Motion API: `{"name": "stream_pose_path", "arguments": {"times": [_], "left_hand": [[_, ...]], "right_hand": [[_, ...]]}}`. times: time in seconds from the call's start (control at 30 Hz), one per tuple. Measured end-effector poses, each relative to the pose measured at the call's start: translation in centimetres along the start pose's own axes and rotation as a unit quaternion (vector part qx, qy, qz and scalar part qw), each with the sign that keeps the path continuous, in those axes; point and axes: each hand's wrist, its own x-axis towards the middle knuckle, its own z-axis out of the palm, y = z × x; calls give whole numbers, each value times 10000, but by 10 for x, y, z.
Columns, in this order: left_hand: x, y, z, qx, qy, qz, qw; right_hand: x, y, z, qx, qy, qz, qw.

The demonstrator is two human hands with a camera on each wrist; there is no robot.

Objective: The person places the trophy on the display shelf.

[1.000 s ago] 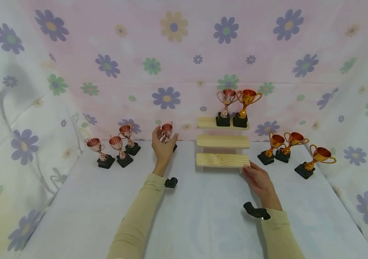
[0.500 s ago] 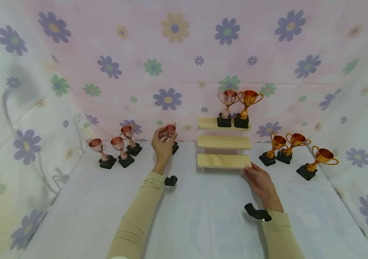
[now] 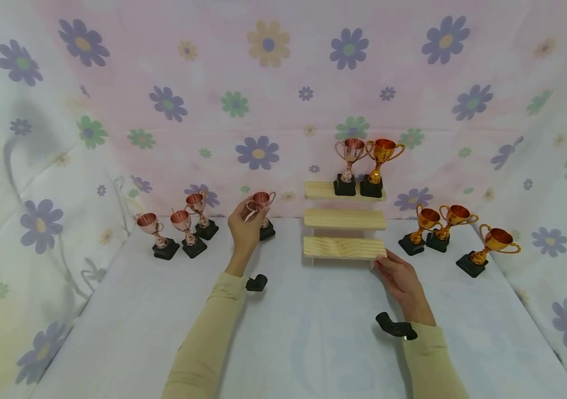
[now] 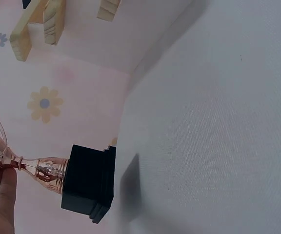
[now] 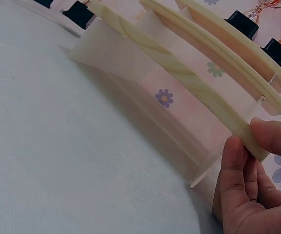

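My left hand (image 3: 245,230) grips a small rose-gold trophy cup (image 3: 261,198) by its bowl, left of the shelf. In the left wrist view the trophy's black square base (image 4: 88,183) hangs close over the cloth, with a shadow beside it. My right hand (image 3: 400,280) pinches the front right corner of a three-step wooden display shelf (image 3: 344,247), thumb on top and fingers beneath, as the right wrist view shows. On the top step stand a rose-gold trophy (image 3: 350,152) and, to its right, a gold trophy (image 3: 382,152).
Three rose-gold trophies (image 3: 181,221) stand on the white-clothed table (image 3: 313,343) at the left. Three gold trophies (image 3: 428,219) stand at the right. A flowered cloth (image 3: 283,116) hangs behind and along both sides. Each wrist wears a black mount (image 3: 396,327).
My left hand has turned the trophy, and more of its handles and base shows now. The left wrist has shifted slightly left. My right hand keeps its hold on the shelf corner.
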Motion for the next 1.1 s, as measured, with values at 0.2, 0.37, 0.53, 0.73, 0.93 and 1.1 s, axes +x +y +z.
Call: {"name": "stream_pose_path", "arguments": {"times": [0.2, 0.37, 0.53, 0.73, 0.93, 1.1], "left_hand": [[-11, 21, -9, 253, -369, 161, 9989], [-16, 27, -13, 211, -630, 158, 9977], [-20, 36, -17, 59, -892, 211, 9958], [-24, 47, -18, 64, -1121, 270, 9933], [-30, 60, -14, 122, -1190, 343, 9922], [-33, 71, -8, 71, -1267, 450, 9909]], "right_hand": [[-2, 0, 1, -24, -31, -2, 10000], [-3, -2, 1, 28, -25, 27, 10000], [-4, -3, 2, 52, -24, 60, 10000], [-5, -3, 2, 28, 7, 48, 10000], [-5, -3, 3, -113, -19, 4, 9999], [-4, -3, 4, -177, -2, 8, 9998]]}}
